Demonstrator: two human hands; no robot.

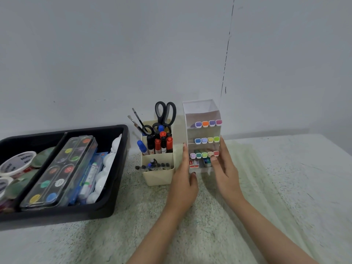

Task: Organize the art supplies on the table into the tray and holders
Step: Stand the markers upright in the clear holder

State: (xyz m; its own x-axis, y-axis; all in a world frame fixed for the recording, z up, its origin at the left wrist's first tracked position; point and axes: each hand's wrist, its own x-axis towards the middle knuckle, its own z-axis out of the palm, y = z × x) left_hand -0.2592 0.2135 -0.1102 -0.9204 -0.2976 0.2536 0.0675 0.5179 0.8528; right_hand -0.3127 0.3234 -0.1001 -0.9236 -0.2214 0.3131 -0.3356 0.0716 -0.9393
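A white tiered marker holder (202, 111) stands at the table's middle with three rows of coloured markers (208, 123) and small boxes at its bottom. My left hand (183, 180) presses flat against its left side. My right hand (224, 168) holds its right side, thumb on the front near the lowest marker row. Left of it stands a cream pen holder (158, 176) with scissors (165, 113), brushes and red, black and blue markers. A black tray (122, 147) at the left holds a watercolour palette (59, 172), tape rolls and white palettes.
The table (276, 187) has a speckled pale green cover. A grey wall rises right behind the holders. The tray's right wall stands close to the pen holder.
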